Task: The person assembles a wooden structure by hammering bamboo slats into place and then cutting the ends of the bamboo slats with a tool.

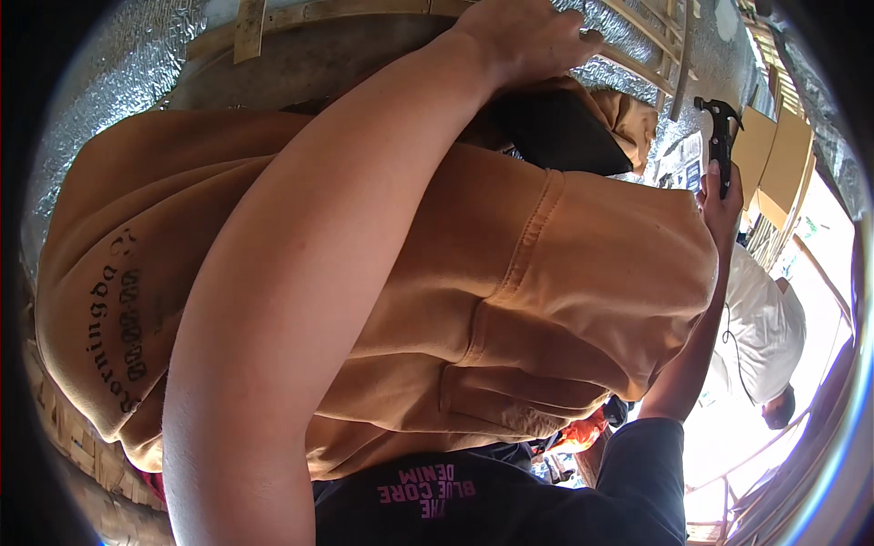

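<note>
My left arm crosses the view, and my left hand (537,44) is up at the top edge, its fingers curled beside a thin bamboo slat (637,69). What those fingers hold, if anything, I cannot make out. At the right, my right hand (724,196) is closed round the black handle of a claw hammer (720,132), held upright with its head at the top. A large brown hoodie (419,282) fills the space between my arms and covers part of my right arm. Whether someone is wearing it does not show. A flat black thing (569,132) lies by its far side.
Silvery foil sheeting (118,91) lines the far side, crossed by bamboo strips. Cardboard (781,159) stands beyond the hammer. Farther right, a person in a white shirt (765,318) is bent over. Woven bamboo (77,455) runs along the lower left.
</note>
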Demonstrator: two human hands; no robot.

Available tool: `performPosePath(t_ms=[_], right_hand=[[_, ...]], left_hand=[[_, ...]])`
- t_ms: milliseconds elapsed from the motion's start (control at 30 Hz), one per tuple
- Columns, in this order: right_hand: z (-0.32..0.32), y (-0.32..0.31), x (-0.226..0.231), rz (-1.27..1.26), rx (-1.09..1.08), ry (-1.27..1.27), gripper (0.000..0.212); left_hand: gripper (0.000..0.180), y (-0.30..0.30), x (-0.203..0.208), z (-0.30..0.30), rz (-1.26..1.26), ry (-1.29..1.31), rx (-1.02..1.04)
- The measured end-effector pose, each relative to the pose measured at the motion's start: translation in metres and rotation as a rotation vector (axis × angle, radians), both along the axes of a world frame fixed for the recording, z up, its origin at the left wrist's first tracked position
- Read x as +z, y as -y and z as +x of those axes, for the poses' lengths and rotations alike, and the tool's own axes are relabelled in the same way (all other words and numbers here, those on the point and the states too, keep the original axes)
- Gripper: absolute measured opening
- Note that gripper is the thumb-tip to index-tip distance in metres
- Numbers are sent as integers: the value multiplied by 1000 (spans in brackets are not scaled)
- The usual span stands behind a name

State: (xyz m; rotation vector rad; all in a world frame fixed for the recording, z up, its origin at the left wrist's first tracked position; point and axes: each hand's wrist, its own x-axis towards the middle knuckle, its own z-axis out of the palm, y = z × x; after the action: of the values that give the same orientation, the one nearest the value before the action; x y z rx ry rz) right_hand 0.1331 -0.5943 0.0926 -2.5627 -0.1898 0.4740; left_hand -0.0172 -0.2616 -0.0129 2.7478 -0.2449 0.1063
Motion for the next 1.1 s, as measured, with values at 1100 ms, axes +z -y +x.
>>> performPosePath(t_ms=[1100], right_hand=[[-1,-14,-1,-131,161,61,24]], left_hand=[[42,9,-29,9,100,72,25]])
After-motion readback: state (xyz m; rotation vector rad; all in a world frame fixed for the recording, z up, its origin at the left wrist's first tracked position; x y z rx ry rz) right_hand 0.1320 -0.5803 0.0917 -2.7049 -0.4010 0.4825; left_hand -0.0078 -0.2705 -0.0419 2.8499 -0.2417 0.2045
